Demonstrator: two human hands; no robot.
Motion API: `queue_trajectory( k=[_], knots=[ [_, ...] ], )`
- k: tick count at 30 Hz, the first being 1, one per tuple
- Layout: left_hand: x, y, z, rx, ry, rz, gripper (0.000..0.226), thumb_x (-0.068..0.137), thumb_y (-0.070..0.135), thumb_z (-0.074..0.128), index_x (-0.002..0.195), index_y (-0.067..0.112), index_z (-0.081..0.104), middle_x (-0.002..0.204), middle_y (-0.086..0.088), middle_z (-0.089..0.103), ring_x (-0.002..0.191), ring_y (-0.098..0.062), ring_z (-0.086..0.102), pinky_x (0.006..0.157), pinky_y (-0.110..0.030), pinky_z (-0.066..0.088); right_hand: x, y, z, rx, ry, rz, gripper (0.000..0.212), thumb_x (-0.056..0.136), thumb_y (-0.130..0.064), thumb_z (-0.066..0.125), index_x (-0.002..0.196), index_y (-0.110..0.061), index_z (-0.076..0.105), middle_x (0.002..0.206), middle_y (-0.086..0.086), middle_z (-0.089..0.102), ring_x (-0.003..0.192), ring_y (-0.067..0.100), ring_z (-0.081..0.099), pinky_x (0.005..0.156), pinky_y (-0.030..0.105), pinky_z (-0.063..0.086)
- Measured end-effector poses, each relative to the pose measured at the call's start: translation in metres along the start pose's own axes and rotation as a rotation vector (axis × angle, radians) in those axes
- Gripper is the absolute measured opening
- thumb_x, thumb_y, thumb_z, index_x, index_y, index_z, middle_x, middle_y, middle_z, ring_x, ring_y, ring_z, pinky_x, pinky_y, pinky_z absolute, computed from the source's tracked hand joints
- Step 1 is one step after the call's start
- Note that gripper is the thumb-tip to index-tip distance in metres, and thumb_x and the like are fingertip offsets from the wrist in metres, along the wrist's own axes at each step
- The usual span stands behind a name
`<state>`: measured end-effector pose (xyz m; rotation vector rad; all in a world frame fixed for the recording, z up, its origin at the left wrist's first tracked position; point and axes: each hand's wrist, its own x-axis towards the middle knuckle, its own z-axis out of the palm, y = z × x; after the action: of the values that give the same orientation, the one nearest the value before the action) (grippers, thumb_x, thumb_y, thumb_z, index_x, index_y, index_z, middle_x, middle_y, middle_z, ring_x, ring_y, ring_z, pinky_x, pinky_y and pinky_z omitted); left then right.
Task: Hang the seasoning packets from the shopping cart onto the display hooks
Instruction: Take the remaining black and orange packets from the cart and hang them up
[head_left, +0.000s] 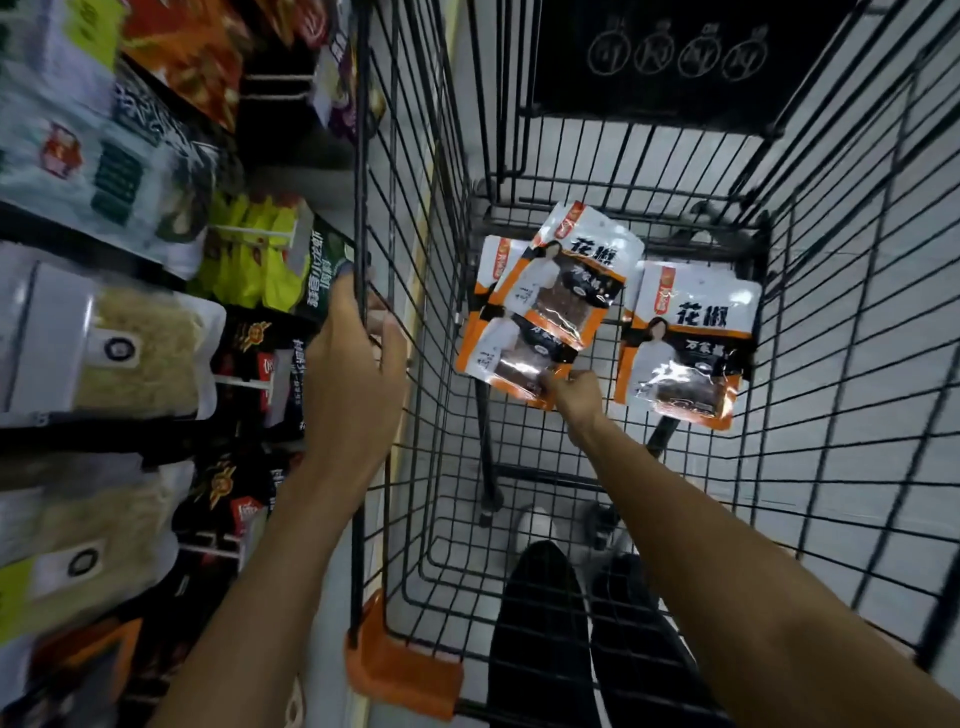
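The fingertips (549, 383) of the right hand (574, 397) are closed together on the near corner of the lower packet (511, 358). The thumb lies on the shiny face and the other fingers, as far as I can tell, are under the edge, so it is a pinch and not a flat touch. Just beyond the fingers, the top packet (571, 275) lies across this one and covers its far part. A third packet (493, 260) shows only a white strip behind them. To the right of the fingers, near but apart, a single packet (685, 338) lies alone. All of them rest on the wire floor at the far end of the cart (415, 218).

The left hand (358, 358) is off to the left, with its fingers curled around the top wire of the cart's side wall. Further left of it are the display hooks (249, 236), white pegs that already carry hanging bags (244, 270).

The packets look thin, light and bendable, and the glossy film is probably slippery. I judge that a corner pinch will let the packet flop and may drag the top packet with it. A firmer hold would be at the white header on the side far from the fingers, where the hanging hole should be, though I cannot make out the hole here
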<state>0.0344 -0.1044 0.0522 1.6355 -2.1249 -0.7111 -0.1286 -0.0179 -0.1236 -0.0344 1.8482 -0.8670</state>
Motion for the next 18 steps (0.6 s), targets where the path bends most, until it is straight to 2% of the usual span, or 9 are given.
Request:
queue_trajectory(
  k=[1, 3, 5, 7, 9, 11, 14, 18],
  knots=[
    [0.000, 0.001, 0.000, -0.003, 0.008, 0.009, 0.032, 0.099, 0.010, 0.047, 0.129, -0.002, 0.045, 0.092, -0.002, 0.056, 0.068, -0.006, 0.047, 0.062, 0.001, 0.033, 0.003, -0.002, 0.005, 0.052, 0.010, 0.026, 0.025, 0.090, -0.016, 0.065, 0.104, 0.005, 0.063, 0.101, 0.020, 0.067, 0.088, 0.028, 0.062, 0.081, 0.041, 0.052],
    [-0.001, 0.002, 0.001, -0.010, 0.015, 0.012, 0.031, 0.099, 0.008, 0.048, 0.128, -0.001, 0.045, 0.090, 0.002, 0.053, 0.066, -0.006, 0.045, 0.061, 0.002, 0.034, 0.008, -0.005, 0.012, 0.143, 0.034, 0.098, 0.014, 0.090, -0.015, 0.066, 0.095, -0.002, 0.062, 0.099, 0.015, 0.067, 0.090, 0.028, 0.064, 0.082, 0.040, 0.054],
    [0.000, 0.002, 0.001, -0.019, 0.015, 0.004, 0.033, 0.098, 0.008, 0.048, 0.130, 0.000, 0.044, 0.094, 0.002, 0.053, 0.075, -0.003, 0.045, 0.064, 0.003, 0.034, 0.011, -0.009, 0.015, 0.189, 0.061, 0.143, 0.016, 0.089, -0.017, 0.068, 0.096, -0.003, 0.062, 0.101, 0.012, 0.068, 0.094, 0.028, 0.065, 0.084, 0.039, 0.055],
    [0.001, 0.001, 0.000, -0.024, 0.003, -0.007, 0.036, 0.099, 0.010, 0.047, 0.132, -0.001, 0.044, 0.100, -0.002, 0.057, 0.083, -0.001, 0.047, 0.068, 0.004, 0.033, 0.013, -0.011, 0.016, 0.228, 0.067, 0.165, 0.025, 0.088, -0.017, 0.069, 0.106, 0.000, 0.063, 0.109, 0.015, 0.069, 0.101, 0.030, 0.065, 0.093, 0.043, 0.053],
    [0.001, 0.001, -0.001, -0.024, -0.012, -0.018, 0.038, 0.099, 0.011, 0.045, 0.136, 0.001, 0.043, 0.111, -0.010, 0.061, 0.094, -0.011, 0.055, 0.075, -0.002, 0.035, 0.011, -0.016, 0.015, 0.261, 0.091, 0.182, 0.029, 0.087, -0.017, 0.070, 0.108, 0.002, 0.063, 0.111, 0.017, 0.068, 0.104, 0.031, 0.065, 0.094, 0.044, 0.052],
    [0.002, 0.000, -0.003, -0.015, -0.019, -0.005, 0.038, 0.100, 0.012, 0.043, 0.136, 0.001, 0.043, 0.116, -0.015, 0.061, 0.097, -0.018, 0.057, 0.075, -0.005, 0.035, 0.011, -0.021, 0.013, 0.256, 0.127, 0.182, 0.032, 0.085, -0.016, 0.073, 0.107, 0.005, 0.062, 0.112, 0.019, 0.067, 0.104, 0.033, 0.064, 0.093, 0.045, 0.053],
    [0.004, -0.002, -0.005, 0.012, -0.030, 0.017, 0.038, 0.100, 0.012, 0.043, 0.136, 0.000, 0.043, 0.115, -0.015, 0.061, 0.098, -0.022, 0.057, 0.074, -0.008, 0.034, 0.011, -0.027, 0.011, 0.302, 0.081, 0.171, 0.011, 0.087, -0.008, 0.070, 0.088, -0.002, 0.060, 0.113, 0.020, 0.067, 0.103, 0.033, 0.065, 0.088, 0.043, 0.054],
    [0.004, -0.007, -0.006, 0.033, -0.055, 0.029, 0.038, 0.100, 0.013, 0.044, 0.135, -0.002, 0.043, 0.112, -0.019, 0.062, 0.098, -0.030, 0.059, 0.073, -0.016, 0.035, 0.007, -0.031, 0.005, 0.382, -0.031, 0.198, 0.005, 0.091, 0.001, 0.061, 0.090, -0.005, 0.061, 0.102, 0.013, 0.065, 0.084, 0.025, 0.064, 0.069, 0.032, 0.056]
  ],
)
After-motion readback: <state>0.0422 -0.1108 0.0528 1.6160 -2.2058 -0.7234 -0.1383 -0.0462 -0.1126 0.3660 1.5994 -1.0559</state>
